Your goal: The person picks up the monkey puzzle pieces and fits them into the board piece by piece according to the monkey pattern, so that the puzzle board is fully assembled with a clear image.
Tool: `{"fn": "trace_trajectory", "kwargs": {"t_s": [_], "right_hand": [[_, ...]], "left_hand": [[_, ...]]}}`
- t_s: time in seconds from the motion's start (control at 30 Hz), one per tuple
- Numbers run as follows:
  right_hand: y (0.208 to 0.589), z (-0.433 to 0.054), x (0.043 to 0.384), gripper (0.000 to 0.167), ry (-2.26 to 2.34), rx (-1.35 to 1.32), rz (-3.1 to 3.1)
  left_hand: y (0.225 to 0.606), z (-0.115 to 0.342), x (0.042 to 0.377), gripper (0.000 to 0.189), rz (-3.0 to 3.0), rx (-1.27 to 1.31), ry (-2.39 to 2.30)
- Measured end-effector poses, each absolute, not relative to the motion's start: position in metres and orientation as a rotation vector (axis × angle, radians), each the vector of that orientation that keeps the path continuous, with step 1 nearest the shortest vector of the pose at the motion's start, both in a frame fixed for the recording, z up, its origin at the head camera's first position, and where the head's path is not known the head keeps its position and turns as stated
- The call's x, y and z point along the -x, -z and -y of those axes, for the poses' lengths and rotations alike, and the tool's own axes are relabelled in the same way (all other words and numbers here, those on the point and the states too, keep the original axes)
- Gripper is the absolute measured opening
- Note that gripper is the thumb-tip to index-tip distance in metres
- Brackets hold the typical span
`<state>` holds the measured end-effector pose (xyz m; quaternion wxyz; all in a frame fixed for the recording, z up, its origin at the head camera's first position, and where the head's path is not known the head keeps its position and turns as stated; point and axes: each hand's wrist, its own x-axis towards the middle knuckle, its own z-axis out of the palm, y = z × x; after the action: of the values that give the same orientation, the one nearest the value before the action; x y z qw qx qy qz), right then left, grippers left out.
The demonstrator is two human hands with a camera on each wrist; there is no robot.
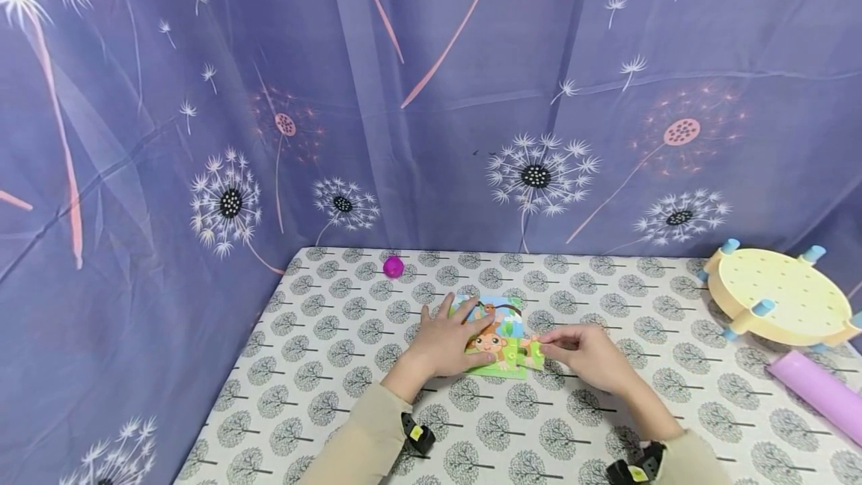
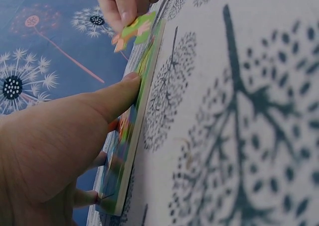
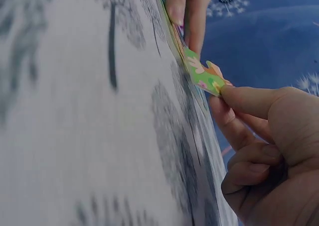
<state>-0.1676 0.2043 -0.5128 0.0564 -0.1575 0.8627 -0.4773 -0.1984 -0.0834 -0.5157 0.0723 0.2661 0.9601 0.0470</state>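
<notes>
A jigsaw puzzle board (image 1: 501, 374) with a cartoon monkey picture lies flat on the table. My left hand (image 1: 447, 339) rests on it with fingers spread, covering its left part; the left wrist view shows the thumb (image 2: 122, 94) extended across the board's near side. At the board's right edge, my right hand (image 1: 589, 356) pinches a green and orange puzzle piece (image 1: 534, 354) between thumb and fingers. Both wrist views show this piece (image 3: 202, 72) tilted; in the left wrist view it is raised above the board's surface. Whether it touches the board I cannot tell.
A small purple round object (image 1: 393, 267) sits near the table's back edge. At the right stand a pale yellow perforated oval object with blue-tipped legs (image 1: 781, 294) and a purple roll (image 1: 818, 395). A patterned curtain (image 1: 431, 156) hangs behind the tree-print tablecloth (image 1: 494, 429).
</notes>
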Motion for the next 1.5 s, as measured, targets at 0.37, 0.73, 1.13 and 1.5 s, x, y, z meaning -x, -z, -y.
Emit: {"fn": "trace_trajectory", "kwargs": {"t_s": [0.37,0.73,1.13,1.5], "right_hand": [[0.515,-0.177,0.175,0.011,1.383,0.505,-2.644],[0.514,-0.166,0.175,0.01,1.308,0.509,-2.673],[0.515,-0.162,0.174,0.009,1.246,0.486,-2.725],[0.517,-0.157,0.175,0.004,1.24,0.4,-2.735]], "left_hand": [[0.514,0.081,0.197,0.077,-2.89,-0.795,-0.124],[0.517,0.079,0.197,0.084,-2.908,-0.802,-0.142],[0.516,0.081,0.196,0.083,-2.906,-0.787,-0.159],[0.516,0.082,0.198,0.083,-2.914,-0.795,-0.165]]}}
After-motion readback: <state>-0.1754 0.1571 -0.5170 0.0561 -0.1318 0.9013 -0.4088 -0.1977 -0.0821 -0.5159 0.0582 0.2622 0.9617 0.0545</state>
